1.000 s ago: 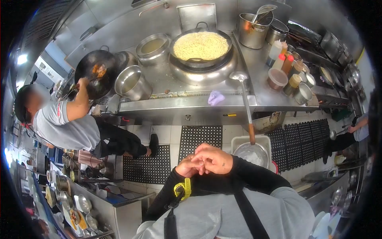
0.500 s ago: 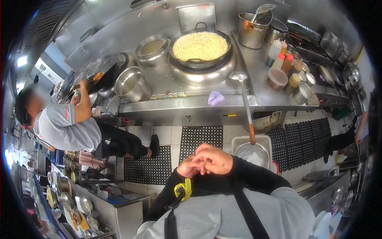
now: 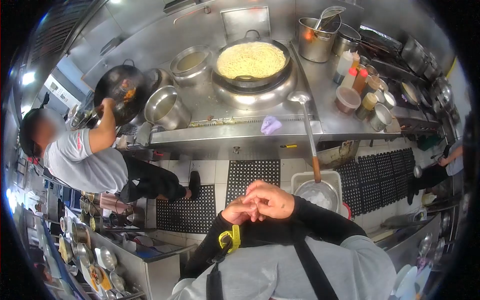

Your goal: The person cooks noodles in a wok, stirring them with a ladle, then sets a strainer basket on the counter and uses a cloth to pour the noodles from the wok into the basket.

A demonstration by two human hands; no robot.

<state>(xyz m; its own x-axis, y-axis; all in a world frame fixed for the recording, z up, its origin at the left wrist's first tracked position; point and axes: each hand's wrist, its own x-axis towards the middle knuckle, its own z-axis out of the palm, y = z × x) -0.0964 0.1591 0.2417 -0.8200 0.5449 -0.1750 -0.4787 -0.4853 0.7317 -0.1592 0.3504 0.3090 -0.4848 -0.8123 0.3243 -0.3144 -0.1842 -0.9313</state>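
Observation:
My left hand [image 3: 237,211] and my right hand [image 3: 274,201] are together in front of my waist, fingers curled and touching. No object shows between them. A yellow watch strap [image 3: 230,238] circles my left wrist. Beyond my hands, a wok [image 3: 244,78] full of pale noodles [image 3: 251,59] sits on the round burner ring. To its right a long-handled ladle [image 3: 309,131] lies across the counter edge, its wooden handle end pointing down toward me. A crumpled purple cloth [image 3: 271,125] rests on the front ledge of the stove.
A co-worker [image 3: 85,155] at left tilts a dark wok [image 3: 120,90]. Metal pots [image 3: 167,107] stand between us. Sauce bottles [image 3: 359,80] and tubs crowd the right counter. A bowl in a white basket [image 3: 337,182] is near my right arm. Another person [image 3: 452,160] stands far right.
The co-worker at left has lifted and tilted the dark wok into fuller view. The person at far right has moved an arm, and a ladle-like utensil now shows there. My hands stay nearly still.

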